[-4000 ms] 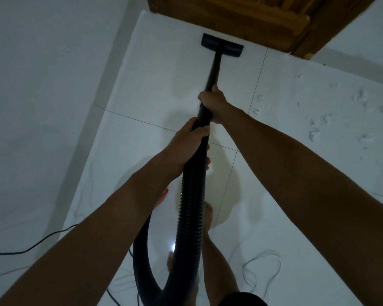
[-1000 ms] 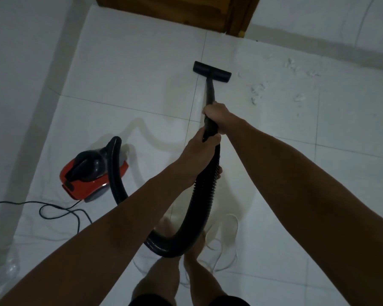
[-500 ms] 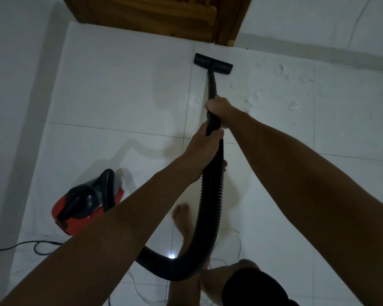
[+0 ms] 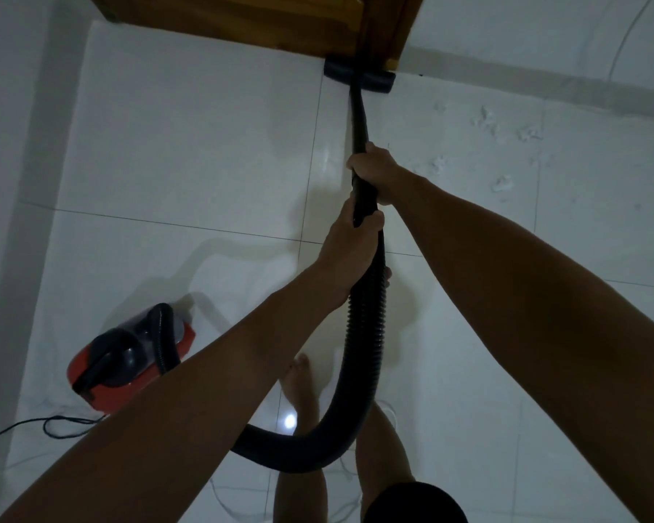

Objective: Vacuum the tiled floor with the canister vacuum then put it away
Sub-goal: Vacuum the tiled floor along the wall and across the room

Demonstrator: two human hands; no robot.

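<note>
Both hands hold the black vacuum wand (image 4: 359,118). My right hand (image 4: 374,171) grips it higher up, and my left hand (image 4: 352,247) grips just below, where the ribbed hose (image 4: 363,352) begins. The flat black floor nozzle (image 4: 359,79) lies on the white tiled floor (image 4: 204,145) against the foot of the wooden door (image 4: 261,20). The hose loops down past my bare feet and back to the red and black canister (image 4: 129,360) at the lower left.
White scraps of debris (image 4: 503,183) lie scattered on the tiles to the right of the wand. A black power cord (image 4: 53,422) trails left from the canister. A white wall runs along the left and another behind the debris.
The nozzle has slid forward from the open tile to the base of the door. My arms have stretched out with it. The canister sits a little nearer.
</note>
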